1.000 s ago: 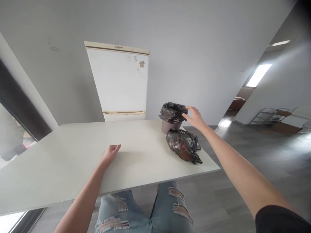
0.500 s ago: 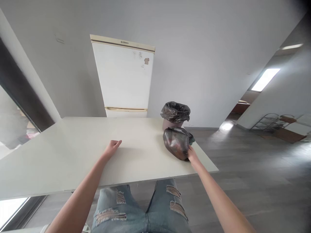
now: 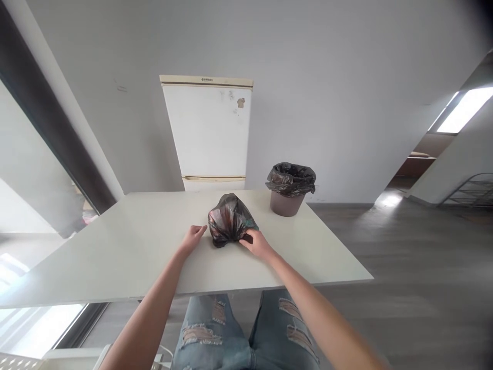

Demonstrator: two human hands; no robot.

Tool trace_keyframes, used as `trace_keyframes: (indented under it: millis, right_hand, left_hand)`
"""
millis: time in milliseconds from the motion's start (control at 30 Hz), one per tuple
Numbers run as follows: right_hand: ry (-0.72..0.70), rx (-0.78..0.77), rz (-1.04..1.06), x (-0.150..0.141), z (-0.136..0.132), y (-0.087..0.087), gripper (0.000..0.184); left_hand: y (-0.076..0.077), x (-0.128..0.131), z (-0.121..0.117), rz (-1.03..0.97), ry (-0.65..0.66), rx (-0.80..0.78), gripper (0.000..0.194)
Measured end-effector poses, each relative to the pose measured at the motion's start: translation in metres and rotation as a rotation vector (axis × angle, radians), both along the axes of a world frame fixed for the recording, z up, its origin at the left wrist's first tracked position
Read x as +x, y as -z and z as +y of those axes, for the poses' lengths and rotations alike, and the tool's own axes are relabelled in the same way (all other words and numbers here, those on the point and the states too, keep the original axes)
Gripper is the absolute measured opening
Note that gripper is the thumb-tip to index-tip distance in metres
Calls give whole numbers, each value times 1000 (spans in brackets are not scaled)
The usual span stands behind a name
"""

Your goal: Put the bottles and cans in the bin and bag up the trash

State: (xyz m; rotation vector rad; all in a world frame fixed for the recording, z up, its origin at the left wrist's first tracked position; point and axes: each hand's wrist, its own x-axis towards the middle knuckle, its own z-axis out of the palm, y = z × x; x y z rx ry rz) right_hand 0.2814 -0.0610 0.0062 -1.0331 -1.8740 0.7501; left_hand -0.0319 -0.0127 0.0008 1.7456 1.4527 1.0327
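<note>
A filled black plastic garbage bag point(image 3: 230, 218) rests on the white table point(image 3: 154, 221), gathered at its near side. Reddish and greenish contents show dimly through the thin plastic, but I cannot make out what they are. My right hand point(image 3: 259, 243) has its fingers closed on the bag's near right edge. Just left of the bag, my left hand point(image 3: 191, 240) is loosely closed with its thumb side close to the plastic; nothing shows in it. Behind and to the right stands a brown trash can point(image 3: 285, 204) with a black liner folded over its rim.
Beyond the table is a white refrigerator point(image 3: 211, 131) against the grey wall. The table's right edge drops to a grey wood floor point(image 3: 346, 236). A white plastic basket point(image 3: 73, 357) sits low at the bottom left, below the tabletop.
My right hand has brought the garbage bag left, from in front of the trash can to the table's middle. The bag is now beside my left hand. The view has shifted slightly.
</note>
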Motion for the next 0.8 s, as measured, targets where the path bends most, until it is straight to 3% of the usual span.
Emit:
trace_keyframes:
  millis: [67,167,300,400,500,567,633,700,800]
  right_hand:
    - [81,58,11,0,-4,0,18]
    - [160,121,44,4,-9,1,33]
    - [182,188,85,8,-6,0,45]
    - [103,104,181,8,-2,-1,47]
    - [55,27,243,10,0,0,50]
    - [58,12,273,11,2,2,52]
    - [65,-5,310,14,5,5,52]
    - [85,-14,353,17,10,8,52]
    - [129,0,437,22,15,8,51]
  left_hand:
    - [1,-1,0,-5,11,18,61]
    - [1,0,-4,-19,42,84,57]
    - [-1,13,-17,-12,60,258,39]
    - [-5,34,-26,69,152,441,32]
    - [-12,58,-30,255,306,614,48]
    - [-14,75,-29,375,314,706,53]
    - [-12,88,-25,430,264,745,32]
    - [-7,97,-19,399,256,748,16]
    - [0,96,-12,199,280,702,24]
